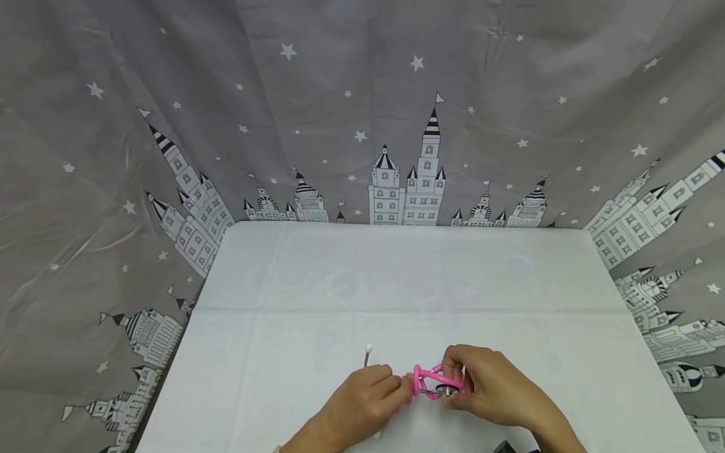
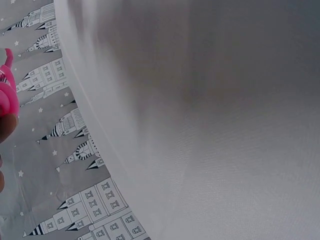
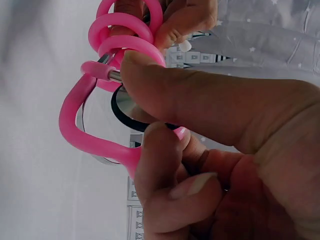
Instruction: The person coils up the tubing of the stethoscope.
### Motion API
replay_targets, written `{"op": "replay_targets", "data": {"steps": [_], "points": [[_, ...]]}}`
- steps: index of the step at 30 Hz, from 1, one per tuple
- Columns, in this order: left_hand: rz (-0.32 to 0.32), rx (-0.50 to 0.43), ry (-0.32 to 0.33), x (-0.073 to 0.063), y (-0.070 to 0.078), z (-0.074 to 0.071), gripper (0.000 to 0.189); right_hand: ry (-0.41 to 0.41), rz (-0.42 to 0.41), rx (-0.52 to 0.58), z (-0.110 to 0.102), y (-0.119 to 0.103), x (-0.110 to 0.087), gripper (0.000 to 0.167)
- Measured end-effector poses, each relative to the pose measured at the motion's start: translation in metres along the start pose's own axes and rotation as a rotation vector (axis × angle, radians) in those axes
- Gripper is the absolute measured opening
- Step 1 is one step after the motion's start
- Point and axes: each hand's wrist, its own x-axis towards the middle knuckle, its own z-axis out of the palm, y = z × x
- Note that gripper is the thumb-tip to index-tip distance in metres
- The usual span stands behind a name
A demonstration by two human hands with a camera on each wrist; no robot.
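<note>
A pink stethoscope, its tubing wound in several loops, is held between both hands over the front of the table. My left hand grips the wound tubing and the metal stems, and a white ear tip sticks out beyond its knuckles. With thumb and fingers my right hand pinches the other end, at the tubing beside the round chest piece. In the right wrist view the black-rimmed chest piece lies behind the thumb, partly covered. Only a bit of pink tubing enters the left wrist view.
A white cloth covers the table. Behind and beside it hangs a grey curtain printed with castles and stars. A small dark object shows at the bottom edge, near the right forearm.
</note>
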Motion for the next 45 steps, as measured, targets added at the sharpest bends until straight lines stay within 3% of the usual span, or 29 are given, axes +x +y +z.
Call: {"op": "replay_targets", "data": {"steps": [8,14,19,28,35,38,45], "points": [[-0.002,-0.013,-0.034,0.0,0.002,-0.001,0.027,-0.05,-0.002,0.036,0.0,0.004,0.003,0.041],[-0.007,-0.016,-0.031,-0.001,0.002,0.0,0.024,-0.008,-0.011,0.034,0.005,0.006,0.003,0.043],[-0.037,-0.009,-0.006,-0.002,-0.001,0.0,0.026,0.092,-0.017,0.023,0.013,0.005,0.002,0.043],[-0.1,-0.01,0.008,-0.002,-0.011,-0.007,0.027,0.395,-0.128,0.121,0.026,0.004,0.006,0.037],[-0.106,-0.033,0.01,-0.005,-0.011,-0.007,0.024,0.46,-0.15,0.074,0.034,0.01,0.008,0.037],[-0.128,-0.033,0.014,-0.007,-0.014,-0.007,0.026,0.463,-0.211,0.045,0.038,0.012,0.009,0.034],[-0.178,-0.068,0.033,-0.009,-0.02,-0.009,0.028,0.53,-0.468,-0.052,0.043,0.017,0.011,0.041]]}}
